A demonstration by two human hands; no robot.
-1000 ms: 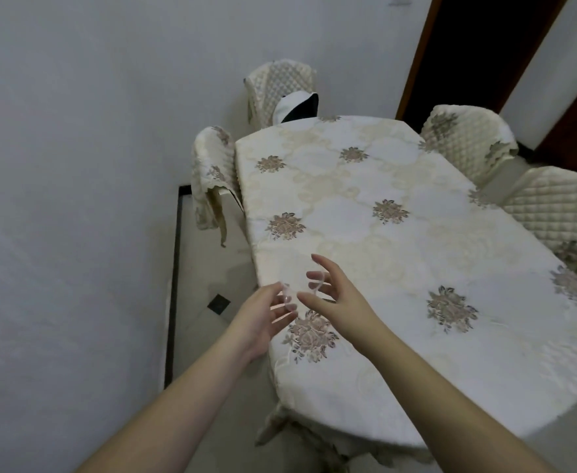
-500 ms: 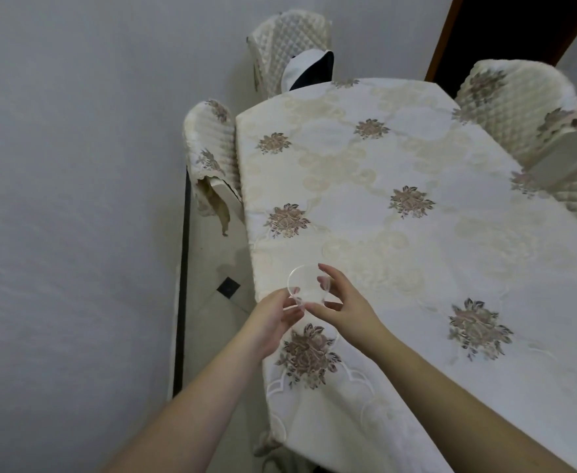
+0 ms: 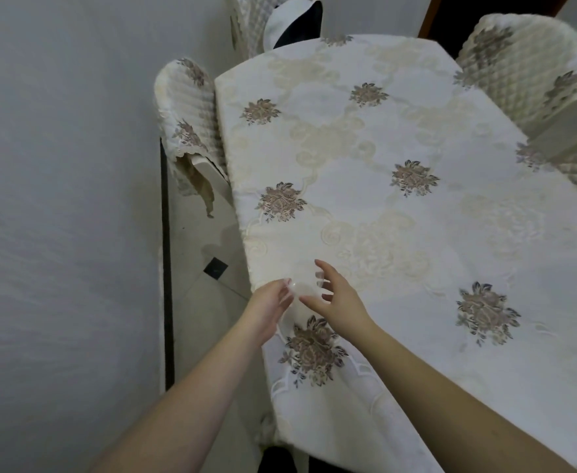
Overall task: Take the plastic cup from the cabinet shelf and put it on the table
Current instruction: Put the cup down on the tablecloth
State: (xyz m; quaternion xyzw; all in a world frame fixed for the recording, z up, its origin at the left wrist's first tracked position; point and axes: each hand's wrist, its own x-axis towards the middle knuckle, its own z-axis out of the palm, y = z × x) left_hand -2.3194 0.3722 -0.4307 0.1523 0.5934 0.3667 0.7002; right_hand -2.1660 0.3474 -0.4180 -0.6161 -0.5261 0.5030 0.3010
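Observation:
A clear plastic cup [image 3: 305, 284] is faint and blurred, low over the near left edge of the table [image 3: 416, 233], which wears a cream cloth with brown flower motifs. My left hand [image 3: 269, 303] touches the cup's left side with its fingertips. My right hand [image 3: 335, 302] curls around the cup's right side, thumb under it and fingers spread behind it. I cannot tell whether the cup's base rests on the cloth.
Quilted cream chairs stand around the table: one at the left edge [image 3: 191, 131], one at the far end [image 3: 263, 22] with a dark and white item on it, others at the right [image 3: 532, 63]. A white wall [image 3: 58, 199] runs close on the left, across a narrow strip of floor.
Both hands have carried the cup forward over the table's near left edge and lowered it. The view has tilted down and come closer to the table.

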